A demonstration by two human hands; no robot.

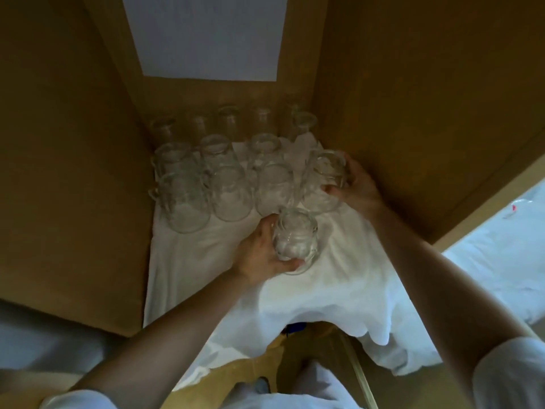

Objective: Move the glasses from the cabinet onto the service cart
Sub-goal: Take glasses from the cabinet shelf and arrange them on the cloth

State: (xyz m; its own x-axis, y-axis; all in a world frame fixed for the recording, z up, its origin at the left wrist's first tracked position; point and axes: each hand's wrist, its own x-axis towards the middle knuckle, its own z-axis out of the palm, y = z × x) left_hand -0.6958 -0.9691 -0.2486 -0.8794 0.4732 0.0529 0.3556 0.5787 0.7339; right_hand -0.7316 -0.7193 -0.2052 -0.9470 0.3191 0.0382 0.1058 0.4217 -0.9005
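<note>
left hand (259,255) is clamped round the centre glass (295,240); right hand (358,187) round the right-edge glass (324,178), both over the white cloth (206,261) in the cabinet (73,143). both are best lifted straight up so the neighbouring glasses (230,193) are not clipped.

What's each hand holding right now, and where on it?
Left hand grips the front glass round its side wall. Right hand grips the rightmost glass by its side wall.

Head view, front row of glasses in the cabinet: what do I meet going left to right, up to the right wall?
Handled glass → second glass → third glass → fourth glass → right hand gripping it → cabinet's right wall.
</note>
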